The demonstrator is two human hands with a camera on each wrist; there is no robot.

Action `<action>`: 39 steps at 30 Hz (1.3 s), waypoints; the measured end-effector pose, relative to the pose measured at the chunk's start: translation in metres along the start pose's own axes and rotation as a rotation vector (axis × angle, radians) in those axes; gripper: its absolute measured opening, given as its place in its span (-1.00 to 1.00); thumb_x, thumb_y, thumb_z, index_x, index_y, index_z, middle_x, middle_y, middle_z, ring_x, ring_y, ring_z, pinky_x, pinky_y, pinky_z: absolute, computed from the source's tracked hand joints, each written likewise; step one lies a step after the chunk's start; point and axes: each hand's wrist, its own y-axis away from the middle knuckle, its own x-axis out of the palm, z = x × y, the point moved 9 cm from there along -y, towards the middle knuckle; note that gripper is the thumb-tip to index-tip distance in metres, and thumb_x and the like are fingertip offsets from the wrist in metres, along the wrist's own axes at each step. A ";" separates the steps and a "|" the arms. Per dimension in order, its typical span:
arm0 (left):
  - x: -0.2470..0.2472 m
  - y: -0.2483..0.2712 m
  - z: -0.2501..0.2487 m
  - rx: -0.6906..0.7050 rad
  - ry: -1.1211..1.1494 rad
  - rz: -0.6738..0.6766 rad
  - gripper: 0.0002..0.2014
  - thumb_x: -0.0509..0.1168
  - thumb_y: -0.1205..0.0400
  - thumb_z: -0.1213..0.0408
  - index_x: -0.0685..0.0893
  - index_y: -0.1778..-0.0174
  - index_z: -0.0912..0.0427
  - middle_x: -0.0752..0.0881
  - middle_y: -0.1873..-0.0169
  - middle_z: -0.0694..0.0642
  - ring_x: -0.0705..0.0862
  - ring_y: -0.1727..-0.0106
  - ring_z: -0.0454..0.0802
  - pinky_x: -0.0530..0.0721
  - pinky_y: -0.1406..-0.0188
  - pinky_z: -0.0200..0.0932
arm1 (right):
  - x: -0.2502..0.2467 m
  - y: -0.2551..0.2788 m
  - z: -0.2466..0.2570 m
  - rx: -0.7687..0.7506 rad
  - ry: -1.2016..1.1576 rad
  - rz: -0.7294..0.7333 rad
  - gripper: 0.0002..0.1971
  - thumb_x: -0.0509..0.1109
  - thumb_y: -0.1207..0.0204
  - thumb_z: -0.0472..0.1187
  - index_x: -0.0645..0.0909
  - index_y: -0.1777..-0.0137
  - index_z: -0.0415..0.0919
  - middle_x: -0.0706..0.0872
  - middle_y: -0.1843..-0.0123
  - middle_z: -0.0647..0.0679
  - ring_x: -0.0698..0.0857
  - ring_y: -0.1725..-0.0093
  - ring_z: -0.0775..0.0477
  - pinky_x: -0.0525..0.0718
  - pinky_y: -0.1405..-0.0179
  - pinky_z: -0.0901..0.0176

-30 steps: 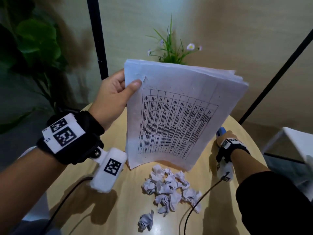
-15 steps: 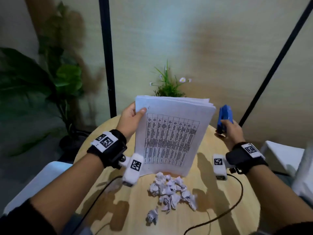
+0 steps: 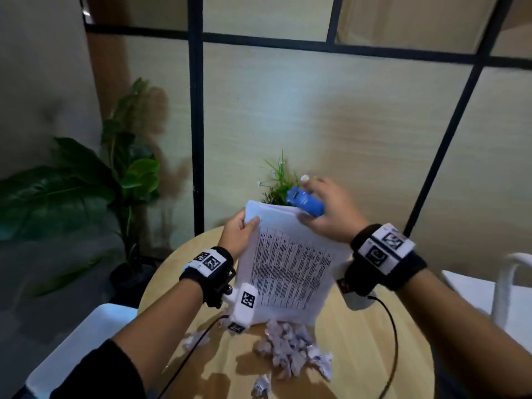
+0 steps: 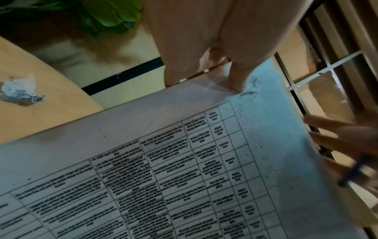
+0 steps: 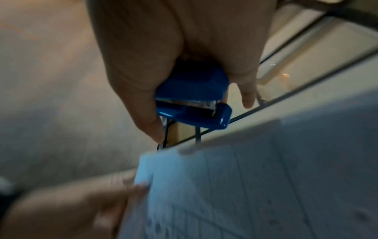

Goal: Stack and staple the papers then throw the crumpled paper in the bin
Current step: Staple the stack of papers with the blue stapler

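My left hand (image 3: 243,230) pinches the upper left corner of a stack of printed papers (image 3: 288,263), thumb on the front sheet, and holds it upright above the round wooden table (image 3: 359,355). The table-printed sheet (image 4: 184,169) fills the left wrist view under my thumb (image 4: 238,76). My right hand (image 3: 322,214) grips a blue stapler (image 3: 305,203) at the stack's top edge; the right wrist view shows the stapler (image 5: 192,97) just above the paper stack's corner (image 5: 225,186). Several crumpled paper balls (image 3: 290,349) lie on the table below the stack.
A small potted grass plant (image 3: 277,182) stands behind the papers. A large leafy plant (image 3: 121,180) is at the left by the black-framed wall. White chairs (image 3: 489,295) sit at both sides of the table. Wrist cables (image 3: 394,341) trail over the tabletop.
My right hand lifted the stapler from the table's right side and brought it left to the stack's top edge. The head view tilted upward; my left hand kept holding the stack.
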 end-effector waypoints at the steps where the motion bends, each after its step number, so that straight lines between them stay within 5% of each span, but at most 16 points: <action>1: 0.005 0.001 -0.005 0.029 -0.024 0.013 -0.78 0.14 -0.69 0.45 0.57 -0.20 0.20 0.71 0.02 0.15 0.70 0.19 -0.25 0.65 -0.01 -0.19 | 0.017 -0.001 0.006 -0.053 0.170 0.071 -0.78 0.37 -0.32 -0.13 0.54 0.04 -0.15 0.66 -0.04 -0.14 0.63 -0.05 -0.17 0.53 -0.25 -0.09; 2: 0.009 0.002 -0.011 0.061 -0.049 0.025 -0.79 0.15 -0.69 0.45 0.58 -0.19 0.19 0.69 0.00 0.15 0.68 0.18 -0.30 0.62 -0.01 -0.25 | 0.028 -0.003 0.007 -0.051 0.258 0.118 -0.82 0.34 -0.35 -0.15 0.50 0.06 -0.09 0.68 -0.03 -0.11 0.64 -0.08 -0.18 0.48 -0.31 -0.09; 6: 0.017 0.004 -0.021 0.115 -0.076 0.066 -0.81 0.18 -0.68 0.43 0.59 -0.15 0.15 0.68 0.03 0.16 0.61 0.04 -0.03 0.58 -0.06 -0.07 | 0.033 -0.010 -0.006 0.077 0.179 0.106 -0.83 0.35 -0.43 -0.29 0.49 0.02 -0.09 0.77 0.06 -0.17 0.71 0.05 -0.29 0.55 0.16 0.10; 11: 0.013 0.006 0.023 -0.029 -0.208 0.099 -0.75 0.19 -0.68 0.40 0.43 -0.26 0.18 0.63 -0.07 0.16 0.59 -0.10 -0.01 0.55 -0.16 -0.08 | 0.007 -0.014 -0.010 0.108 0.053 0.015 -0.75 0.45 -0.37 -0.34 0.53 -0.01 -0.15 0.76 0.02 -0.18 0.70 0.02 -0.27 0.67 -0.03 -0.07; 15: 0.008 0.015 0.070 -0.126 -0.381 0.078 -0.66 0.15 -0.69 0.41 0.32 -0.39 0.34 0.60 -0.15 0.27 0.59 -0.22 0.14 0.47 -0.13 -0.17 | 0.005 -0.023 -0.007 0.087 0.082 0.040 -0.73 0.45 -0.38 -0.34 0.53 -0.04 -0.14 0.76 -0.02 -0.18 0.67 -0.04 -0.23 0.56 -0.08 0.04; 17: 0.011 0.024 0.088 -0.201 -0.398 0.072 -0.43 0.24 -0.65 0.19 0.24 -0.52 0.35 0.54 -0.34 0.28 0.53 -0.39 0.20 0.47 -0.27 -0.12 | 0.012 -0.027 -0.004 0.073 0.113 0.075 -0.72 0.45 -0.38 -0.36 0.52 -0.05 -0.15 0.76 -0.03 -0.16 0.67 -0.03 -0.20 0.58 -0.03 0.10; 18: 0.013 0.028 0.096 -0.229 -0.385 0.081 -0.13 0.31 -0.50 -0.15 0.18 -0.56 0.34 0.47 -0.41 0.23 0.47 -0.46 0.20 0.44 -0.37 -0.09 | 0.015 -0.029 -0.002 0.067 0.133 0.089 -0.72 0.44 -0.39 -0.36 0.51 -0.06 -0.15 0.76 -0.03 -0.16 0.67 -0.03 -0.19 0.58 -0.01 0.12; 19: 0.013 0.031 0.107 -0.259 -0.339 0.078 0.24 0.27 -0.19 -0.51 0.11 -0.59 0.33 0.41 -0.44 0.16 0.40 -0.52 0.18 0.37 -0.45 -0.06 | 0.019 -0.031 -0.001 0.061 0.150 0.099 -0.71 0.44 -0.39 -0.36 0.51 -0.08 -0.16 0.76 -0.04 -0.15 0.67 -0.02 -0.20 0.56 0.02 0.14; 21: 0.013 0.032 0.131 -0.306 -0.311 0.065 0.58 0.09 0.21 -0.71 0.03 -0.62 0.32 0.33 -0.52 0.23 0.32 -0.57 0.19 0.32 -0.48 -0.02 | 0.024 -0.035 0.001 0.055 0.178 0.122 -0.71 0.42 -0.41 -0.35 0.50 -0.11 -0.16 0.73 -0.05 -0.15 0.62 0.02 -0.19 0.51 0.05 0.13; 26: -0.006 0.029 0.204 -0.454 -0.239 0.035 -0.03 0.60 -0.08 -0.21 0.53 -0.26 0.38 0.68 -0.12 0.28 0.61 -0.25 0.28 0.58 -0.24 0.02 | 0.034 -0.047 -0.003 0.051 0.187 0.151 -0.70 0.42 -0.43 -0.33 0.50 -0.13 -0.15 0.69 -0.01 -0.11 0.53 0.10 -0.12 0.42 0.07 0.18; 28: -0.006 0.034 0.199 -0.468 -0.215 0.038 -0.73 0.53 -0.32 0.25 0.60 0.22 0.26 0.65 0.26 0.16 0.62 0.06 0.19 0.66 0.04 -0.11 | 0.039 -0.052 -0.008 0.057 0.195 0.163 -0.70 0.43 -0.43 -0.33 0.50 -0.14 -0.15 0.71 -0.03 -0.13 0.51 0.11 -0.09 0.43 0.07 0.17; 30: -0.012 0.037 0.207 -0.484 -0.329 0.031 -0.70 0.28 -0.51 0.52 0.44 0.46 0.10 0.53 0.37 0.09 0.47 0.20 0.09 0.60 0.12 -0.10 | 0.044 -0.056 -0.013 0.070 0.196 0.179 -0.69 0.43 -0.42 -0.33 0.50 -0.13 -0.15 0.72 -0.04 -0.15 0.55 0.10 -0.11 0.51 0.04 0.16; 32: -0.011 0.042 0.224 -0.525 -0.380 0.099 -0.73 0.18 -0.55 0.47 0.58 0.37 0.04 0.64 0.22 0.10 0.55 0.15 0.07 0.57 -0.11 -0.09 | 0.046 -0.059 -0.017 0.085 0.187 0.183 -0.69 0.43 -0.41 -0.35 0.51 -0.13 -0.15 0.73 -0.06 -0.18 0.64 0.03 -0.19 0.65 -0.05 0.02; 34: -0.006 0.049 0.227 -0.566 -0.344 0.139 -0.70 0.22 -0.54 0.45 0.70 0.03 -0.05 0.73 -0.05 0.07 0.68 -0.07 0.14 0.63 -0.24 0.10 | 0.045 -0.063 -0.022 0.101 0.181 0.158 -0.69 0.43 -0.39 -0.36 0.51 -0.11 -0.15 0.75 -0.06 -0.20 0.68 -0.03 -0.26 0.68 -0.09 -0.08; 37: -0.007 0.049 0.219 -0.562 -0.390 0.123 -0.67 0.37 -0.49 0.49 0.68 -0.16 0.15 0.73 -0.03 0.06 0.69 -0.09 0.09 0.69 -0.05 -0.14 | 0.042 -0.066 -0.028 0.113 0.172 0.136 -0.71 0.43 -0.39 -0.36 0.51 -0.07 -0.14 0.74 -0.03 -0.17 0.65 0.03 -0.21 0.62 0.01 0.03; 39: -0.012 0.048 0.220 -0.558 -0.409 0.079 -0.67 0.43 -0.44 0.46 0.69 -0.14 0.28 0.77 -0.04 0.14 0.73 -0.06 0.13 0.73 -0.09 -0.05 | 0.042 -0.066 -0.031 0.110 0.174 0.143 -0.71 0.43 -0.39 -0.36 0.50 -0.06 -0.14 0.73 -0.01 -0.16 0.62 0.07 -0.17 0.51 0.08 0.15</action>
